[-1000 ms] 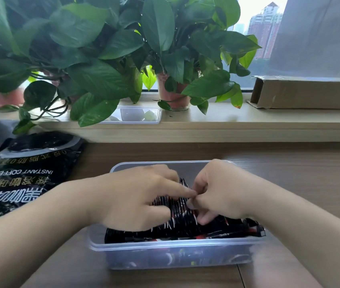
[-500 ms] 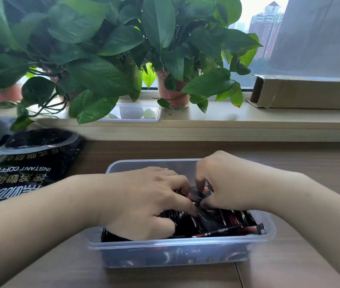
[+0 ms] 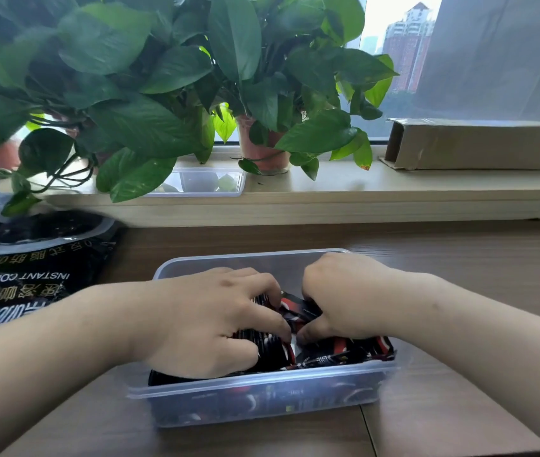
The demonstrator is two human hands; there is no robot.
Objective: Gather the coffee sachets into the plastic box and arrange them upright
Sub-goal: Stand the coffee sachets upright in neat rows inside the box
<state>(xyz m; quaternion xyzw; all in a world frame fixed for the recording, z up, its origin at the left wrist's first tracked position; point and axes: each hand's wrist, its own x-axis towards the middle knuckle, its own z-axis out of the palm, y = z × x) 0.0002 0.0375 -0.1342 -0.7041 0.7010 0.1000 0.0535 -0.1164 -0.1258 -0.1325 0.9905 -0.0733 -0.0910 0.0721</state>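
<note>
The box [image 3: 262, 385] rests on the surface [image 3: 459, 258]. Inside the box, the left hand [image 3: 209, 321] curls around a bundle of sachets [image 3: 337, 354]; the right hand [image 3: 351, 295] pinches sachets at box centre.

black instant coffee bag [image 3: 31, 275] left of the fingers [image 3: 262, 313]; beyond them on the sill [image 3: 328, 189], pot plants [image 3: 163, 94], a clear tub [image 3: 202, 183] (contents blurred), a cardboard box [image 3: 479, 145].

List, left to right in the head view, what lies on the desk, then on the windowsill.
Desk: black instant-coffee bag → left hand → right hand, both hands inside the plastic box, holding coffee sachets. Windowsill: clear container → terracotta pot → cardboard box.
</note>
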